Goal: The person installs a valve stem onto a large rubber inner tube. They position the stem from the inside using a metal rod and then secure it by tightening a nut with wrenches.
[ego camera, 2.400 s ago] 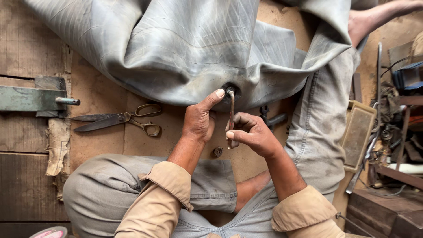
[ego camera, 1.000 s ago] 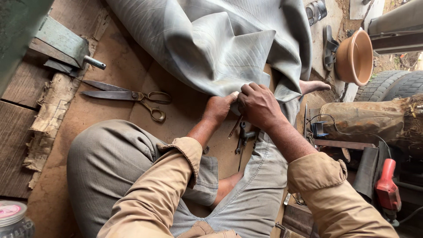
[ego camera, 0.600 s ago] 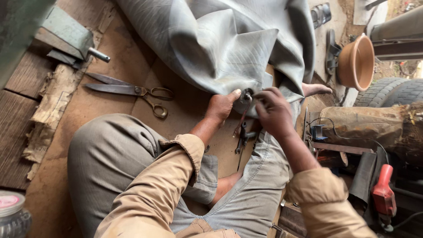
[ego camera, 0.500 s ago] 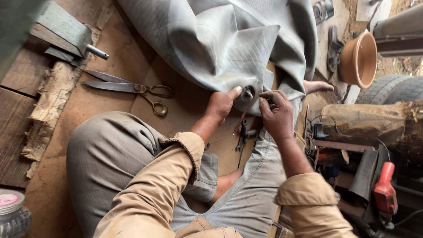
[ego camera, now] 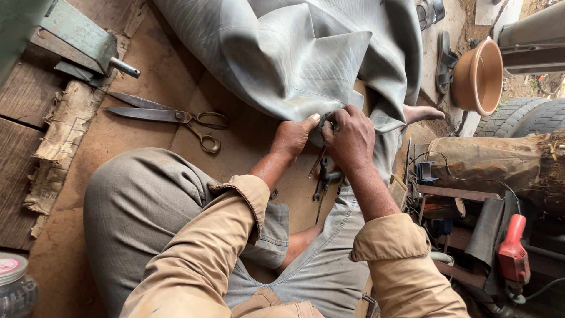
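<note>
A large grey rubber inner tube (ego camera: 294, 56) lies folded over the floor and my legs. My left hand (ego camera: 292, 136) pinches the tube's lower edge beside a small dark round valve spot (ego camera: 325, 122). My right hand (ego camera: 351, 138) is closed over that same spot, fingers curled on it; what it holds is hidden. Below the hands, several small metal tools (ego camera: 323, 179) lie on the brown board.
Big metal scissors (ego camera: 170, 118) lie on the board to the left, near a green metal block with a pin (ego camera: 88, 41). At the right are a clay-coloured bowl (ego camera: 479, 76), sandals (ego camera: 441, 56), a tyre (ego camera: 529, 115), a red power tool (ego camera: 512, 253) and cluttered gear. A jar (ego camera: 15, 288) sits bottom left.
The view swung round and closer. My right hand, earlier holding a thin metal tool below the valve, now closes over the valve spot. My left hand keeps pinching the tube edge.
</note>
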